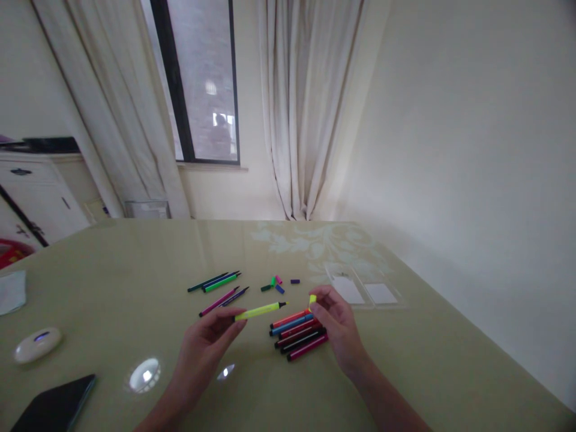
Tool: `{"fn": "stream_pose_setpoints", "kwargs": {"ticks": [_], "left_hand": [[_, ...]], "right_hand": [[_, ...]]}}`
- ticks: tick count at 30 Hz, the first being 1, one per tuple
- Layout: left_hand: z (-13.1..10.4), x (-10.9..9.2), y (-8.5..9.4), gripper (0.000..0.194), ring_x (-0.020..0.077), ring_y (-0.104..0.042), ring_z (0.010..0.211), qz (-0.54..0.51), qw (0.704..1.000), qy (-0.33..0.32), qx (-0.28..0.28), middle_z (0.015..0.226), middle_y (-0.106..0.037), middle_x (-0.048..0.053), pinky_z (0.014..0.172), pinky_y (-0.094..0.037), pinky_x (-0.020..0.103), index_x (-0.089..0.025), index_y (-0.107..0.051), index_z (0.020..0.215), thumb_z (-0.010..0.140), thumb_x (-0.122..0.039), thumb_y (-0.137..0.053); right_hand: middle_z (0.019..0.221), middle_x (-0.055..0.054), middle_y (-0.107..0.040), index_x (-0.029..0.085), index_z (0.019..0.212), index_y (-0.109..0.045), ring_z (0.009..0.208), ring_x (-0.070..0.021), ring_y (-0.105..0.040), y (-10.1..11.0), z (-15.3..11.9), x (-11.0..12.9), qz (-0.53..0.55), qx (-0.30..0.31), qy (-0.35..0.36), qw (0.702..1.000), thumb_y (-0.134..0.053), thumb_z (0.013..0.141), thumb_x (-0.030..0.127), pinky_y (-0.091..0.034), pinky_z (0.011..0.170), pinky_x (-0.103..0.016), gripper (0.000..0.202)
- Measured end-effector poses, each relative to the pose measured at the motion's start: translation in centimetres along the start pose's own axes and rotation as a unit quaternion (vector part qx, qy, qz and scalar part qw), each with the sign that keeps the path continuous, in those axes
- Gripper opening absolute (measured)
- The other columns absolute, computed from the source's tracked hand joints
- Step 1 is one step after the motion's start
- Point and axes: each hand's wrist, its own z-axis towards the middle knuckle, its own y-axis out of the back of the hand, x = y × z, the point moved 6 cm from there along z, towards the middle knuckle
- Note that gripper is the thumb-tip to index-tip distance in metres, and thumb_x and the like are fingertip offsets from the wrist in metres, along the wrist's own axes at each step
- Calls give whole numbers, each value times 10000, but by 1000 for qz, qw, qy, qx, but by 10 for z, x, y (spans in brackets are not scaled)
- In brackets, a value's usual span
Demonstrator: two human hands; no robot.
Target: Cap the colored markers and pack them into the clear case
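While my left hand (204, 348) pinches the slim, bright yellow marker (261, 311) by its rear end, low in the centre of the frame, I see its dark-collared tip pointing right. My right hand (338, 321) pinches a small yellow cap (312, 299) between thumb and fingers, apart from that tip. Just below the cap, a row of capped markers (300, 339) in orange, blue, dark red, black and magenta lies on the glossy, pale green surface (414, 360). Above the yellow marker I have five loose coloured caps (279, 289); left of them, uncapped green, dark, pink and purple pens (220, 283) lie in two groups. A clear plastic case (330, 271) sits right of centre. At lower left I make out a white oval device (38, 345) and a flat black object (56, 401).
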Motion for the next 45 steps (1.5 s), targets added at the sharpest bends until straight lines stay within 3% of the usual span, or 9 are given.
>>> {"fn": "stream_pose_setpoints", "kwargs": {"ticks": [5, 12, 24, 39, 45], "left_hand": [[0, 6, -3, 389, 239, -780, 882, -14, 1000, 2, 2, 970, -815, 66, 775, -661, 315, -229, -782, 984, 768, -553, -788], [-3, -1, -10, 341, 231, -782, 846, -41, 999, 5, 19, 938, -816, 57, 744, -656, 292, -234, -791, 954, 752, -508, -815], [-6, -2, -17, 313, 225, -777, 821, -44, 998, 27, 42, 896, -816, 55, 728, -641, 273, -229, -811, 912, 735, -486, -827], [-6, 2, -15, 352, 205, -730, 715, -49, 991, 117, 38, 773, -801, 64, 646, -582, 255, -217, -831, 798, 600, -503, -878], [-14, 12, -28, 345, 181, -699, 685, -44, 987, 105, 110, 739, -767, 52, 611, -534, 238, -188, -781, 811, 701, -509, -844]], "right_hand": [[896, -52, -741, 225, 920, -652, 837, -217, -688, -9, 1, 2, 22, 13, -26, 999, -842, 775, 482, -553, 748, -325, 351], [941, -95, -796, 205, 893, -688, 878, -258, -747, -11, -2, -4, 13, 36, -54, 998, -874, 737, 491, -592, 784, -374, 376], [695, -31, -750, 190, 787, -693, 655, -210, -729, -17, -5, -12, 10, 60, -100, 993, -928, 612, 554, -595, 637, -320, 467], [782, -73, -798, 175, 770, -694, 663, -187, -743, -25, -14, -15, 39, 105, -121, 986, -920, 682, 440, -557, 614, -271, 360], [692, -44, -757, 169, 784, -686, 624, -158, -695, -20, -10, -9, 26, 102, -128, 986, -894, 713, 488, -534, 601, -256, 388]]}}
